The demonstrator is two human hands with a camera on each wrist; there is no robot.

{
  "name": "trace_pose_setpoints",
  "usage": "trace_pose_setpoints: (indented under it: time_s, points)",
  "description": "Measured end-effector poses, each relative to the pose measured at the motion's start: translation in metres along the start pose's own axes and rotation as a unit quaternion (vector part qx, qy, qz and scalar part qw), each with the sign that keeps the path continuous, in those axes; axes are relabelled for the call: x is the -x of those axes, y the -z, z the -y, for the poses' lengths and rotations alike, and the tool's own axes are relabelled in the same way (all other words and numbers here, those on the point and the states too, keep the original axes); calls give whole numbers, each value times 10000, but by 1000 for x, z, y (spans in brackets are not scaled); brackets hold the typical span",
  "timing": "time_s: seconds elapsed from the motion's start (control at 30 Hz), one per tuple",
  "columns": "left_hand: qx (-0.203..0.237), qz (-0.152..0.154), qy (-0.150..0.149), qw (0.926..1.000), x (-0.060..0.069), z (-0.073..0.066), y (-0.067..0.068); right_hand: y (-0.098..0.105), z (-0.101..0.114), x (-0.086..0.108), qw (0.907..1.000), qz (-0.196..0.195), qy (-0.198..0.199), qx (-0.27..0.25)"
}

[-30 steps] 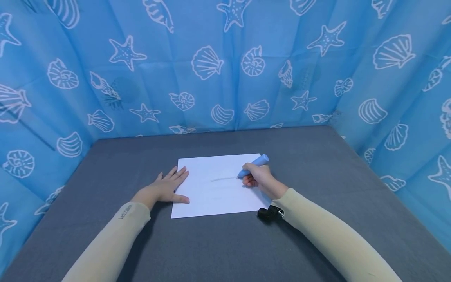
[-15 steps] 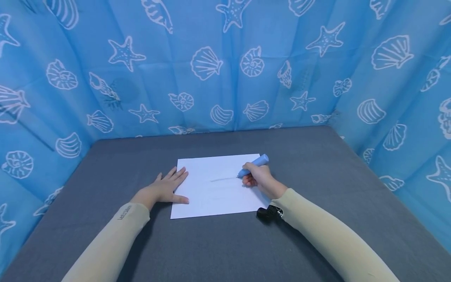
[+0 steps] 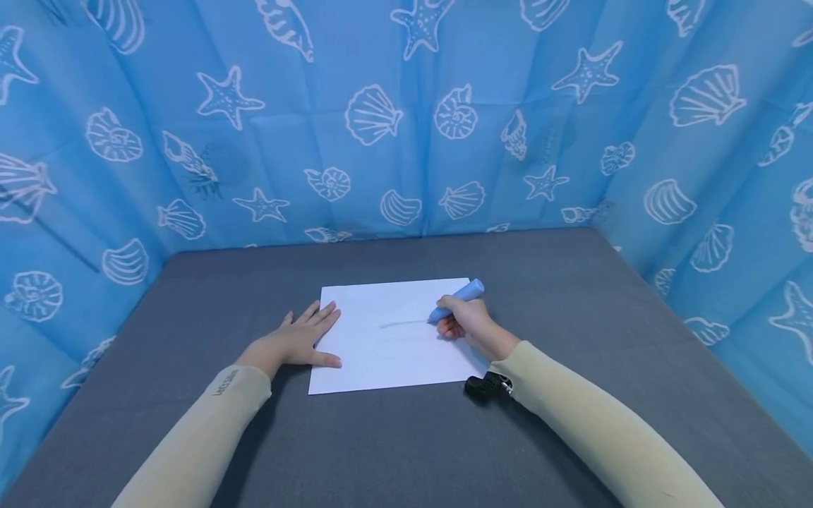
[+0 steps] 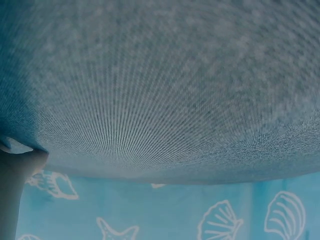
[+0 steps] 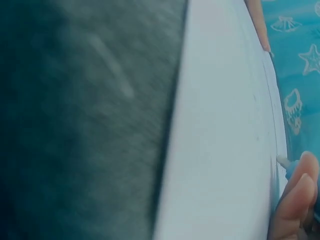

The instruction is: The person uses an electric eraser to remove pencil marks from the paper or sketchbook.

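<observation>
A white sheet of paper lies on the grey table, with a thin, faint line across its middle. My left hand rests flat with spread fingers on the sheet's left edge; part of it shows at the left border of the left wrist view. Over the paper's right side, my right hand grips a blue marker, its tip at the right end of the line. In the right wrist view, fingers curl round the marker, and its pale tip meets the paper.
Grey cloth covers the table. A blue curtain with white shells and starfish hangs behind and beside it. A small black device sits at my right wrist, by the paper's lower right corner.
</observation>
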State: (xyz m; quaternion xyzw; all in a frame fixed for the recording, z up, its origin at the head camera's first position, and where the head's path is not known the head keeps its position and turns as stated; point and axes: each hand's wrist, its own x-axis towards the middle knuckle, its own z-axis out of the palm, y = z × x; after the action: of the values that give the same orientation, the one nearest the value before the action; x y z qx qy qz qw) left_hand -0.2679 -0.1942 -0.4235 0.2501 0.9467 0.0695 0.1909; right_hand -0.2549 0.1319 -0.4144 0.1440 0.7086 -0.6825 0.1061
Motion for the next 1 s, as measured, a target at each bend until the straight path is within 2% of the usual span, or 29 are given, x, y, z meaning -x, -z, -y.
trace_pose_setpoints:
  time_s: [0.43,1.0]
  points:
    - [10,-72,-27,10000,3,-3,4,-1,0,-1,10000,-52,-36,-16]
    - [27,-38,2,10000,3,-3,2,-2,2,-1,9997,-81,-228,79]
